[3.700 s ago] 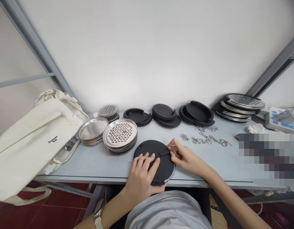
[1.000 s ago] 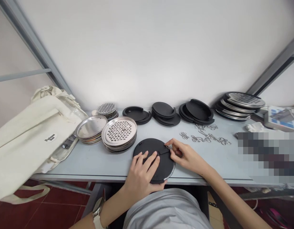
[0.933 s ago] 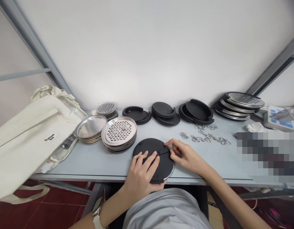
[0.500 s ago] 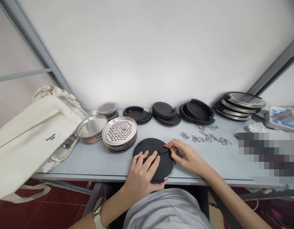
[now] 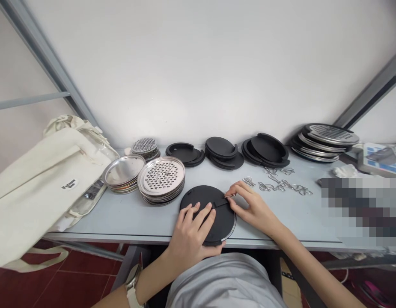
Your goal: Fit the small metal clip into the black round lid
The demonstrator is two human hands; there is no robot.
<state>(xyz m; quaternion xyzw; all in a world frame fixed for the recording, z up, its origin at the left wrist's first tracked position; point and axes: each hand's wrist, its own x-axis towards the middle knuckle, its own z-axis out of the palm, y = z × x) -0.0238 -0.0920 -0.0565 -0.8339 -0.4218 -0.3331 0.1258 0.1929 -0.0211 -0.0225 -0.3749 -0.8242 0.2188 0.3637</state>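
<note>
A round black plastic holder (image 5: pixel 202 196) lies at the table's front edge, with a thin silvery rim showing along its lower right side. My left hand (image 5: pixel 193 229) grips it, the fingers laid across its top and the thumb at its near edge. Between the thumb and fingertips of my right hand (image 5: pixel 251 209) is a small metal wire clip (image 5: pixel 230 196), just at the holder's upper right edge. The clip is near the end of a raised strip on the holder; whether it touches the strip I cannot tell. Loose wire clips (image 5: pixel 275 185) are scattered beyond my right hand.
Stacked metal grater discs (image 5: pixel 162 176) and plain metal discs (image 5: pixel 125 171) stand left. Black holders (image 5: pixel 221 147) line the wall. A pile of holders with graters (image 5: pixel 329 134) sits back right. A cream bag (image 5: pixel 40 175) hangs over the left edge; a box (image 5: pixel 380 158) lies far right.
My right hand has shifted slightly up and away from the holder's middle with the wire clip, which has turned a little. My left hand and the holder stay put.
</note>
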